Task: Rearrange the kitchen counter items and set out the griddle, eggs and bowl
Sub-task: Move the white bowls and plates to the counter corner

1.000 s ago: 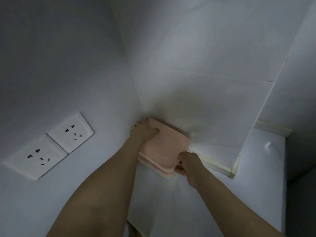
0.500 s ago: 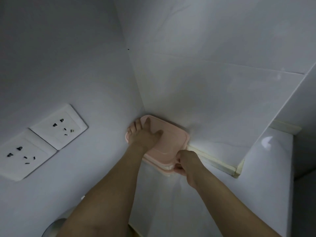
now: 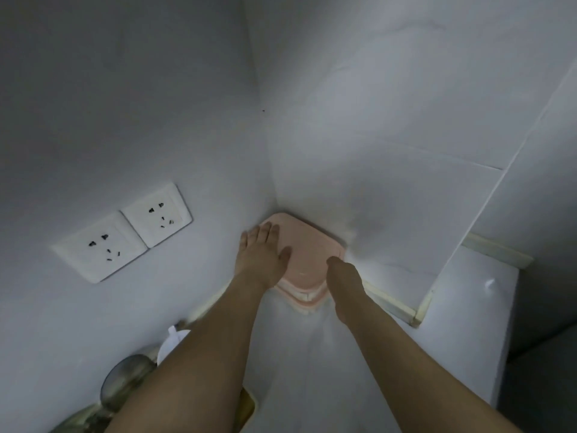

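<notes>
- A pink square box (image 3: pixel 312 245) with a lid sits on the white table (image 3: pixel 312 370), pushed into the corner where the two white walls meet; its far edges lie against or just beside both walls.
- Left hand (image 3: pixel 262 254) lies flat on the left part of the pink square box's lid, fingers straight and spread toward the corner, thumb pointing across the lid; this grip is apart and presses rather than clasps.
- Right hand (image 3: pixel 343 276) rests at the near right edge of the pink square box. Its knuckles face the camera and the fingers are hidden beneath it, so I cannot tell whether that grip is clamped on the rim or only touching it.
- Two white wall sockets (image 3: pixel 125 232) sit side by side on the wall to the left of the pink square box, well apart from it.
- A round metal lid or pan (image 3: pixel 125 379), blurred, shows near the bottom left, well to the near left of the box, partly behind the left forearm.
</notes>
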`<state>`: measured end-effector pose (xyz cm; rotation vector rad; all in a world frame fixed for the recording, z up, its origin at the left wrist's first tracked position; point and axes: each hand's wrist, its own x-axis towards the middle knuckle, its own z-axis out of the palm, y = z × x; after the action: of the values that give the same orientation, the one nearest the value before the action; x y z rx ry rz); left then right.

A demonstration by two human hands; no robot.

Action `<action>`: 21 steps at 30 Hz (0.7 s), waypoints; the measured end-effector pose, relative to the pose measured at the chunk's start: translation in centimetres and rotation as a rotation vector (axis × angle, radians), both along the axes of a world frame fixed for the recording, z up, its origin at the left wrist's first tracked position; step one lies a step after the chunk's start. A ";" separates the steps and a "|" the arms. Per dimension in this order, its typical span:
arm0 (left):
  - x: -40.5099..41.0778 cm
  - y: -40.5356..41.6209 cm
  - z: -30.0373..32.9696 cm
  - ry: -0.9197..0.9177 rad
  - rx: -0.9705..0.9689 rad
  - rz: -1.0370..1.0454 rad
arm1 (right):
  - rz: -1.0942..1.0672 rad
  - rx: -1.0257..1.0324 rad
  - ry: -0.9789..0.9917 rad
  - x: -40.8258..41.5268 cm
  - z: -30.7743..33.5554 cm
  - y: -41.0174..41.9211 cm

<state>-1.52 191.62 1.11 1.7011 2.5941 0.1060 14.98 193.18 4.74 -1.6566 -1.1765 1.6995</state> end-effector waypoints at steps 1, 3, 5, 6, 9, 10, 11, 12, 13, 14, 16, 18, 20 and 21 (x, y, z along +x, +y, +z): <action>0.6 -0.7 0.6 -0.001 -0.005 -0.006 | -0.005 0.052 -0.047 0.0 0.2 -0.4; 2.0 -2.4 1.8 0.022 0.001 -0.026 | 0.024 0.150 -0.057 0.0 0.7 -1.0; 3.4 -4.7 3.4 0.054 0.027 -0.040 | 0.077 0.235 -0.074 -0.1 2.0 -2.6; 3.9 -5.9 4.3 0.069 0.042 -0.039 | 0.084 0.255 -0.048 -0.1 3.2 -3.6; 4.0 -9.7 7.1 0.118 0.072 -0.027 | 0.097 0.356 -0.077 0.2 6.2 -6.1; 3.6 -11.0 8.2 0.133 0.088 -0.013 | 0.124 0.406 -0.095 0.5 7.0 -6.8; 3.2 -12.5 9.3 0.141 0.110 0.015 | 0.138 0.472 -0.081 0.6 7.7 -7.5; 2.8 -14.2 10.4 0.149 0.133 0.052 | 0.159 0.520 -0.044 0.6 8.3 -8.3; 2.4 -15.8 11.2 0.159 0.159 0.088 | 0.194 0.552 -0.007 0.5 9.0 -9.2; 2.0 -17.7 12.0 0.175 0.180 0.126 | 0.242 0.575 0.026 0.2 9.7 -10.4; 1.7 -21.2 13.0 0.194 0.206 0.186 | 0.283 0.596 0.073 -0.7 10.4 -12.8; 1.8 -24.5 13.9 0.212 0.225 0.235 | 0.330 0.618 0.132 -1.8 11.1 -15.7; 1.9 -27.8 14.4 0.238 0.231 0.264 | 0.366 0.637 0.166 -2.7 11.3 -18.3; 2.0 -29.3 14.6 0.260 0.225 0.271 | 0.384 0.652 0.177 -3.1 11.4 -19.4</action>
<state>0.43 162.30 15.76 1.4998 3.1040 0.2044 11.92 173.74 16.18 -0.9097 -1.7937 1.3975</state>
